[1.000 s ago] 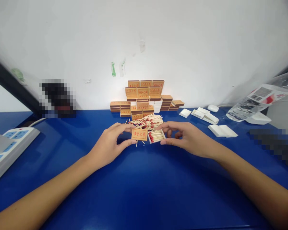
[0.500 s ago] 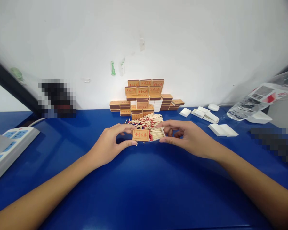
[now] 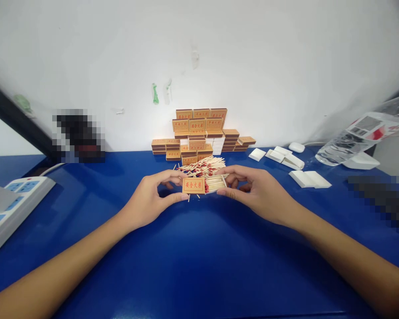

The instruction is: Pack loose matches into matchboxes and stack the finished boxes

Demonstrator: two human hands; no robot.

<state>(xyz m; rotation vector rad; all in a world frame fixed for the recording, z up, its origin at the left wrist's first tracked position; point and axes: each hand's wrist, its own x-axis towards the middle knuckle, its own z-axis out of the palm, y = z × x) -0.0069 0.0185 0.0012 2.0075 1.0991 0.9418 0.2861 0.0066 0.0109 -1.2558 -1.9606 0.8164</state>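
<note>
Between thumb and fingers, my left hand (image 3: 156,197) grips the orange matchbox sleeve (image 3: 193,185) with red characters on its face. My right hand (image 3: 252,188) pinches the outer end of the white matchbox tray (image 3: 224,181), which is filled with red-tipped matches (image 3: 214,183). The tray's inner end sits partly inside the sleeve's right opening. Just behind lies a loose heap of matches (image 3: 216,164) on the blue table (image 3: 199,257). A few stray matchsticks show below the sleeve.
Matchboxes (image 3: 197,125) are stacked against the white wall behind the heap. White empty trays (image 3: 310,179) lie at the right, near a plastic bottle (image 3: 342,137) and a white earphone case (image 3: 296,147). A power strip (image 3: 20,204) is at the left.
The tray has slid a little further left into the sleeve, with my right hand moving along with it. My left hand stays nearly still.
</note>
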